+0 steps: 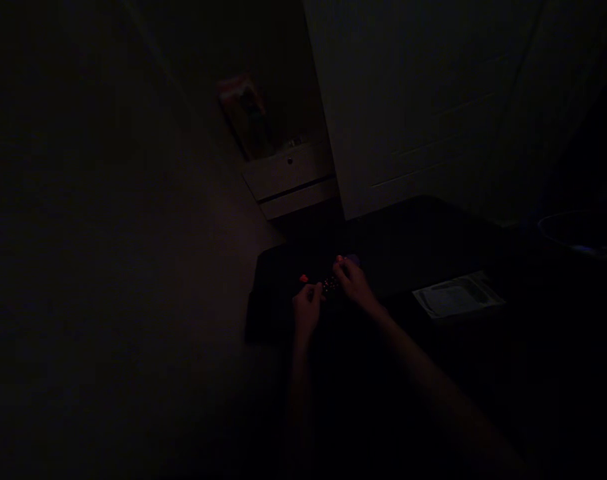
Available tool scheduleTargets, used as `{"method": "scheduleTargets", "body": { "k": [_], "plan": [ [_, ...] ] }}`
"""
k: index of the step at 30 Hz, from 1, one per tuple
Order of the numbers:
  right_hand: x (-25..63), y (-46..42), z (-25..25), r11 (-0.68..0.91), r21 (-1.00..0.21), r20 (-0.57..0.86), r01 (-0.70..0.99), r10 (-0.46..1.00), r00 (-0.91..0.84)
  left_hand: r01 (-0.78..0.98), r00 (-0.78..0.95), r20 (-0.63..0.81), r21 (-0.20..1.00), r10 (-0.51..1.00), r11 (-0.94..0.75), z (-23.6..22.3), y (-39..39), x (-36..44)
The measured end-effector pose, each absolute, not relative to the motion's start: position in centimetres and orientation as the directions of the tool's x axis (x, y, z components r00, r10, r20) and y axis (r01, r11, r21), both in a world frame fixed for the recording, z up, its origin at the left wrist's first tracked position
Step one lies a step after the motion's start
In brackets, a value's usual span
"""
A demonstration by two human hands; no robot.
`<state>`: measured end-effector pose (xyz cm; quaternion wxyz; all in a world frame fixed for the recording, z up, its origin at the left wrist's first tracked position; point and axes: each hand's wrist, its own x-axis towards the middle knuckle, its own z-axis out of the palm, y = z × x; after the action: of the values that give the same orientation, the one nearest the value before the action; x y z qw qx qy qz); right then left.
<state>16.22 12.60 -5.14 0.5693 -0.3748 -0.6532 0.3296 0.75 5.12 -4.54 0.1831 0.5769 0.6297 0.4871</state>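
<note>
The picture is very dark. Over a black tabletop (403, 237), my left hand (307, 305) is closed, thumb and fingers pinched together; what they hold, if anything, cannot be made out. Several tiny pale and orange bead-like bits (329, 285) lie between my hands. My right hand (352, 280) is also closed in a pinch, with a small orange-red piece (340, 259) at its fingertips; whether it is gripped is unclear. Just behind that hand sits a dim purple roundish thing (353, 258). Another small orange-red piece (304, 278) lies beyond my left hand.
To the right, a pale flat thing like a booklet or packet (458, 295) lies near the table edge. A white drawer unit (290, 180) stands behind, with a red-and-white picture or box (243, 113) above it. A pale panel (408, 100) rises behind the table.
</note>
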Motion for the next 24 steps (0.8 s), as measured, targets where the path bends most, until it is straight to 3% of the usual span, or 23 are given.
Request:
{"method": "scheduleTargets", "body": {
  "k": [24],
  "plan": [
    [16.0,13.6,-6.7,0.466,-0.880,0.462,0.095,0.885,-0.061,0.529,-0.272,0.307,0.840,0.912,-0.124,-4.9,5.8,0.9]
  ]
}}
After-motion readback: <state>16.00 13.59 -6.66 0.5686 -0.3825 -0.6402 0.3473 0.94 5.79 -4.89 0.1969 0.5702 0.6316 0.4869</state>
